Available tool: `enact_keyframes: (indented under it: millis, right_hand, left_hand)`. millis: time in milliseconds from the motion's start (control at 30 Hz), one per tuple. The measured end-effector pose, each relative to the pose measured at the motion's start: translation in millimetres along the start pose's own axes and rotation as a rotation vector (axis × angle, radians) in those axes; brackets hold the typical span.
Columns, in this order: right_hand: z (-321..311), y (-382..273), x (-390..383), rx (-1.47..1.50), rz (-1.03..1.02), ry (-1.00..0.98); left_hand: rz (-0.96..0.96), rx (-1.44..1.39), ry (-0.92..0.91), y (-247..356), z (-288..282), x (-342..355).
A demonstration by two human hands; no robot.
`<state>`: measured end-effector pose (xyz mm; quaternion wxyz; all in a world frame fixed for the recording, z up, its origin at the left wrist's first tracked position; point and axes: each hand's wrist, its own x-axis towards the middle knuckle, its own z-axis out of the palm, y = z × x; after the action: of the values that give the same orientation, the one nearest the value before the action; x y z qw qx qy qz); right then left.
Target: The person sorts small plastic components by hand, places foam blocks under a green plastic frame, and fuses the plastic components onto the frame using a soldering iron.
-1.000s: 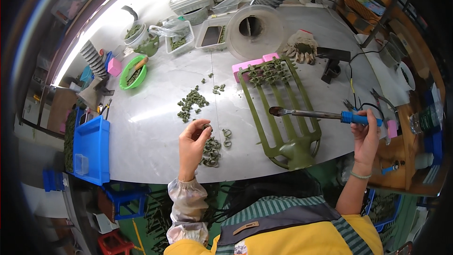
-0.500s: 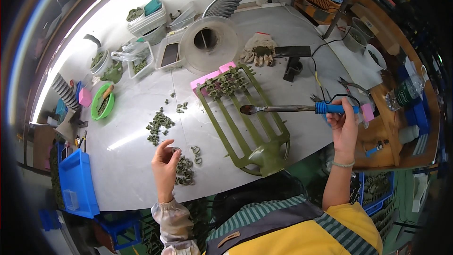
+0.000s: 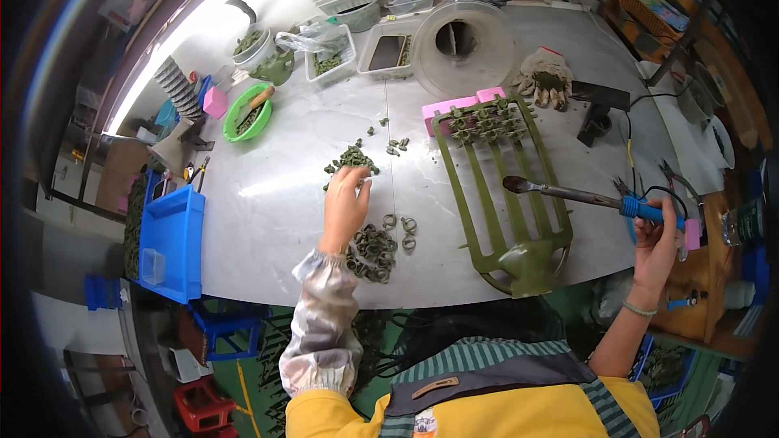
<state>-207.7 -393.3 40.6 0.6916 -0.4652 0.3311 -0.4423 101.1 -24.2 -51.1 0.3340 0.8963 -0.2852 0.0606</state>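
My left hand (image 3: 346,209) reaches over a heap of small dark-green pieces (image 3: 351,157), fingers bent and drawn together. Whatever lies between its fingertips is hidden. Closer to me sits a pile of dark-green rings (image 3: 373,254), with a few single rings (image 3: 408,225) just right of it. My right hand (image 3: 656,243) is closed round the blue handle of a corded soldering iron (image 3: 584,195) with a broad, browned tip. That tip hovers above a green slatted frame (image 3: 519,219), whose far end carries clustered green pieces (image 3: 488,120) and rests on pink blocks (image 3: 439,113).
A clear funnel hood (image 3: 487,61) on a grey hose stands at the back, beside a glove (image 3: 545,79) and a black stand (image 3: 598,109). To the left are a green bowl (image 3: 236,131) and a blue tray (image 3: 174,235). Pliers (image 3: 680,182) lie at right.
My left hand has moved from the ring pile to the far heap, and one more single ring lies beside the pile. The view has shifted left; my right hand keeps the iron over the frame.
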Motion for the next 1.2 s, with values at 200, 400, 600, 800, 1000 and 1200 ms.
enact_keyframes:
  millis: [200,400,600,800,1000,1200]
  right_hand:
    - [4,2,-2,-0.007,-0.001,-0.023]
    - [14,5,-4,-0.034,0.019,0.023]
    - [22,4,-8,-0.031,0.023,0.012]
    - [20,6,-8,-0.029,0.023,-0.003]
    - [23,10,-6,-0.012,0.052,-0.004]
    - [26,12,-11,-0.027,0.05,-0.018]
  left_hand:
    - [0.285,0.258,-0.087,-23,1,39]
    - [0.143,0.172,0.014,-43,8,73]
    - [0.11,0.09,0.149,-56,50,111]
    - [-0.083,-0.035,0.09,-46,34,105]
    - [-0.372,-1.05,-0.073,36,-31,45]
    - [-0.281,-1.115,0.003,74,-52,-4]
